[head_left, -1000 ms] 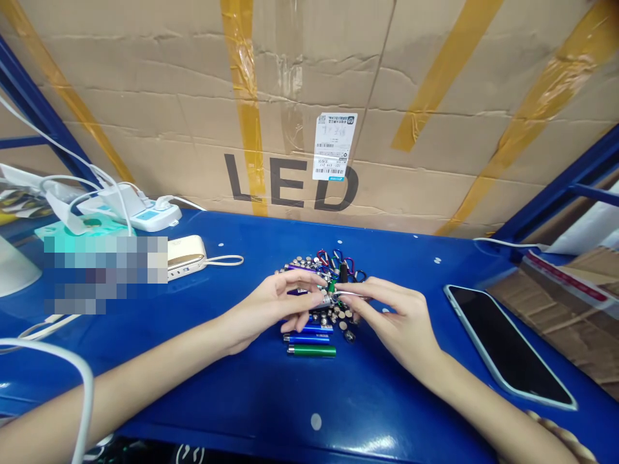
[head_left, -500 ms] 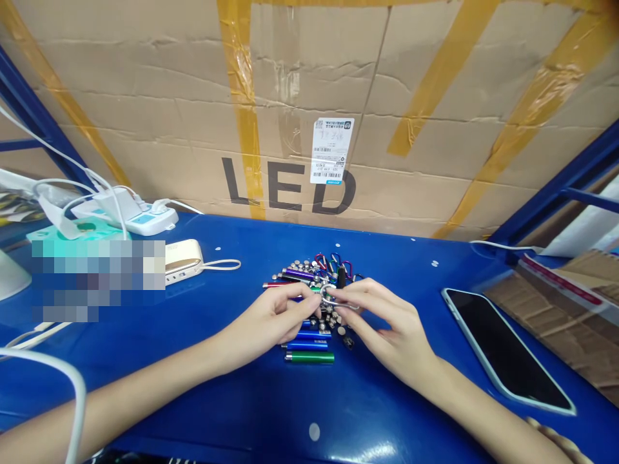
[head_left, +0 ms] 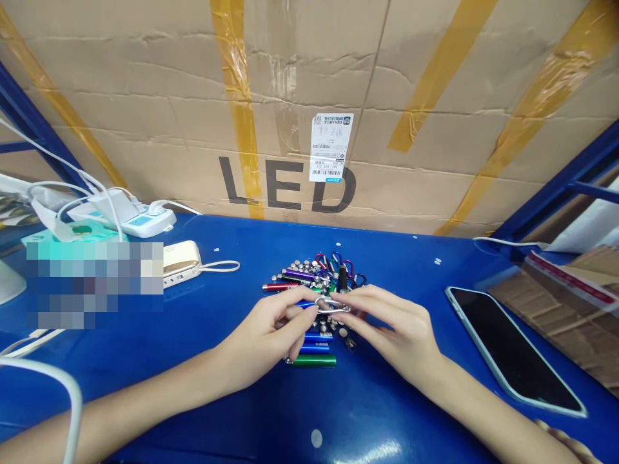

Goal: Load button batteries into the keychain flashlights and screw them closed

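Left hand (head_left: 268,335) and right hand (head_left: 394,325) come in from either side, curled fingers pinching a silver carabiner (head_left: 333,305) between them, just above a heap of keychain flashlights (head_left: 294,278) on a blue bench (head_left: 396,399).

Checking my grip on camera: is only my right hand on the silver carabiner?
No, the left hand and right hand both touch the silver carabiner, one at each end.
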Demonstrator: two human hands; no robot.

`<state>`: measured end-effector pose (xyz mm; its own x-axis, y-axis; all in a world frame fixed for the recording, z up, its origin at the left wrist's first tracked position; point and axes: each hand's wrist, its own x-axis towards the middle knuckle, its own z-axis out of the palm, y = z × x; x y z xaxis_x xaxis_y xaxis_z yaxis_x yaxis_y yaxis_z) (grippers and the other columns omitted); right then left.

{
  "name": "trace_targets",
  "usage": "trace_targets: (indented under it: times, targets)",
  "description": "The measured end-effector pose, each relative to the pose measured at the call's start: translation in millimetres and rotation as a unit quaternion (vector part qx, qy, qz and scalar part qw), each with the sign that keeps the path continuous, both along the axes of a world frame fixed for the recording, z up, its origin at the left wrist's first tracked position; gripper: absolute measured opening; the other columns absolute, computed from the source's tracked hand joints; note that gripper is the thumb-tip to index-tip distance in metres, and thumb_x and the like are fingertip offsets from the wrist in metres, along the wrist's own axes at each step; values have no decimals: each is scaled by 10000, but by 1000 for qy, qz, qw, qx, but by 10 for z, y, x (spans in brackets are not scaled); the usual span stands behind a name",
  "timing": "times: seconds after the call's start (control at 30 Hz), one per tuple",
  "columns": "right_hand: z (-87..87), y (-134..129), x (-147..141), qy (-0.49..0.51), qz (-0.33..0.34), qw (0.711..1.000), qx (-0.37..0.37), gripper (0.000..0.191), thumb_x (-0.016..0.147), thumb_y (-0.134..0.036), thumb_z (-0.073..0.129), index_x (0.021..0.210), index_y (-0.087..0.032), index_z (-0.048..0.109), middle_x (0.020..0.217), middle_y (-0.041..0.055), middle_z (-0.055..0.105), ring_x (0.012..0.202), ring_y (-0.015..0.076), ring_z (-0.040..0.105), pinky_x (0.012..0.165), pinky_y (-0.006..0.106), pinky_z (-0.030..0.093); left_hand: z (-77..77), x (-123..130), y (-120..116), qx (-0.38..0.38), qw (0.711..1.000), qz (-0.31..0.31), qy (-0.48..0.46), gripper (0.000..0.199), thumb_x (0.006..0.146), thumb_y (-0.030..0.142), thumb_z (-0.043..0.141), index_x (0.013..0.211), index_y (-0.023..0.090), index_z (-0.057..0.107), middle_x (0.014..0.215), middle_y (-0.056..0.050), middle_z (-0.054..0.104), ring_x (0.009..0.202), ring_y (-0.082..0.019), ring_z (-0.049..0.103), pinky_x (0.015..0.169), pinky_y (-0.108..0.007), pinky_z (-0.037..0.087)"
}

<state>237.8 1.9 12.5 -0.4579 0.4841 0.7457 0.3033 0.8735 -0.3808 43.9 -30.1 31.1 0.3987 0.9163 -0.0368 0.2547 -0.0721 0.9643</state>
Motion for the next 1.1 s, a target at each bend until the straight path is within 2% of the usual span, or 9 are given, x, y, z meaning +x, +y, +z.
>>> trace_targets:
  times: [0.17, 0.27, 0.37, 0.43, 0.57, 0.73, 0.93, 1.1]
  targets:
    - [-12, 5, 18, -45, -13, 997, 67, 207, 777, -152, 625, 983, -135, 644, 814, 52, 676, 713, 122, 628, 634, 228, 534, -41, -16, -6, 52, 996, 23, 73, 300, 872, 405, 387, 965, 176, 556, 475, 73, 327, 442, -79, 300, 443, -201, 253]
    - [-17, 6, 23, -79, -11, 993, 82, 210, 801, -183, 602, 1002, -134, 637, 792, 47, 672, 698, 123, 620, 614, 234, 528, -61, -34, -7, 105, 983, 42, 145, 301, 880, 413, 369, 836, 189, 565, 501, 56, 366, 465, -84, 306, 456, -209, 234]
    - [-10, 9, 19, -114, -13, 989, 97, 229, 828, -209, 570, 1033, -121, 623, 761, 44, 666, 656, 117, 608, 584, 232, 517, -81, -49, 7, 141, 972, 39, 182, 304, 887, 402, 356, 816, 194, 566, 508, 51, 404, 463, -87, 319, 466, -211, 238]
    - [2, 7, 11, -133, -17, 985, 108, 241, 846, -214, 545, 1049, -105, 614, 766, 54, 667, 660, 123, 612, 581, 234, 516, -87, -53, 19, 153, 967, 34, 202, 300, 888, 402, 353, 825, 198, 564, 512, 51, 416, 463, -88, 326, 470, -212, 240]
    - [16, -9, 2, -140, -25, 984, 108, 238, 881, -213, 479, 1031, -98, 624, 777, 69, 670, 663, 128, 614, 571, 240, 518, -76, -49, 33, 154, 960, 44, 228, 343, 895, 399, 320, 699, 183, 499, 543, 43, 425, 491, -88, 343, 497, -214, 253]
    - [0, -14, 6, -111, -18, 991, 70, 231, 871, -198, 493, 1038, -122, 633, 777, 56, 660, 689, 121, 614, 592, 232, 529, -55, -43, 45, 148, 963, 69, 213, 348, 892, 394, 321, 652, 172, 441, 576, 36, 428, 541, -94, 380, 528, -214, 277]
    - [-4, -12, -7, -84, -26, 995, 37, 187, 852, -182, 528, 990, -143, 647, 786, 46, 662, 699, 121, 608, 625, 239, 521, -50, -49, 41, 125, 971, 80, 186, 330, 884, 430, 335, 725, 176, 474, 563, 48, 405, 528, -90, 362, 508, -211, 269]
    - [-14, -36, -17, -53, -9, 998, -27, 150, 847, -146, 526, 936, -144, 647, 797, 40, 659, 695, 107, 601, 638, 223, 510, -95, -27, 45, 42, 993, 51, 97, 316, 883, 466, 322, 802, 188, 448, 527, 73, 320, 469, -74, 282, 446, -198, 236]
